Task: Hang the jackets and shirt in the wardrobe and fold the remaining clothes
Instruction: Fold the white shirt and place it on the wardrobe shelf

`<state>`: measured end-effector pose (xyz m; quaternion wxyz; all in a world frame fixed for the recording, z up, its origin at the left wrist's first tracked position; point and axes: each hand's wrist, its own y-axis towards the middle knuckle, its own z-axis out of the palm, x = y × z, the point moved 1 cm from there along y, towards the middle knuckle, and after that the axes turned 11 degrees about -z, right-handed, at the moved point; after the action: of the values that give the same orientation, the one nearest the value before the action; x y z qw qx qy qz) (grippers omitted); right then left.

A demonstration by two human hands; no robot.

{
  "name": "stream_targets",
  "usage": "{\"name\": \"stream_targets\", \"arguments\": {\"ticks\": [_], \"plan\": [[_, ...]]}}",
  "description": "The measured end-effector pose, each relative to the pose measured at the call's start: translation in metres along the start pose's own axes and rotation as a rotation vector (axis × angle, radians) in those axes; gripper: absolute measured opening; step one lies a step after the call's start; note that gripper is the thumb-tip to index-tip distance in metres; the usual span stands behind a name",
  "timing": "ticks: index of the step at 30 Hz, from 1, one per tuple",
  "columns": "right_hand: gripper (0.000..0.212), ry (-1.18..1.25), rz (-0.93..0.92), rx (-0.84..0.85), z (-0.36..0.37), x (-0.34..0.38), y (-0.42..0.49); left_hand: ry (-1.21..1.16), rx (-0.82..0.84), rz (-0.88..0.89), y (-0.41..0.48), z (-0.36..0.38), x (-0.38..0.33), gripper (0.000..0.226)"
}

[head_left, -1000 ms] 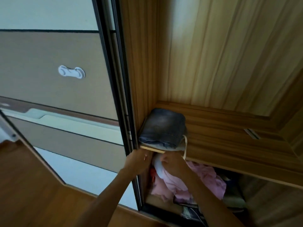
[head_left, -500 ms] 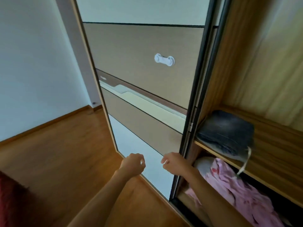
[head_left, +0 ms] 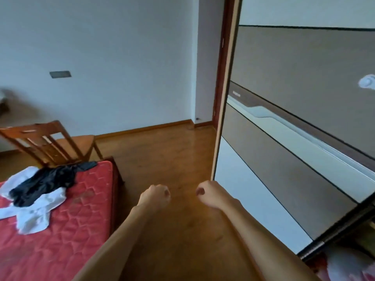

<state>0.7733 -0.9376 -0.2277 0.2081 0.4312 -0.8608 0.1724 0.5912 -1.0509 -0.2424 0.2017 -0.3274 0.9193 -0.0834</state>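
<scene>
Both hands have pulled back from the wardrobe (head_left: 304, 138), and the view has swung away from its open shelves toward the bed (head_left: 60, 230). Left hand (head_left: 155, 196) and right hand (head_left: 209, 194) hang over the floor beside the bed, each grip curled into a loose fist, holding nothing. On the bed's near corner lie a black garment (head_left: 42, 183) across a white shirt (head_left: 34, 213). A chair (head_left: 50, 142) stands just behind the bed.
</scene>
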Motion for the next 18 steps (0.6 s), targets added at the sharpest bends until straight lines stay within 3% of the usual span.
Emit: {"name": "stream_targets", "arguments": {"ticks": [11, 18], "plan": [[0.025, -0.046, -0.231, 0.212, 0.095, 0.185, 0.144, -0.114, -0.099, -0.354, 0.001, -0.054, 0.238, 0.023], [0.025, -0.017, -0.339, 0.301, 0.155, 0.269, 0.201, -0.196, -0.133, -0.546, -0.015, -0.068, 0.345, 0.024]]}}
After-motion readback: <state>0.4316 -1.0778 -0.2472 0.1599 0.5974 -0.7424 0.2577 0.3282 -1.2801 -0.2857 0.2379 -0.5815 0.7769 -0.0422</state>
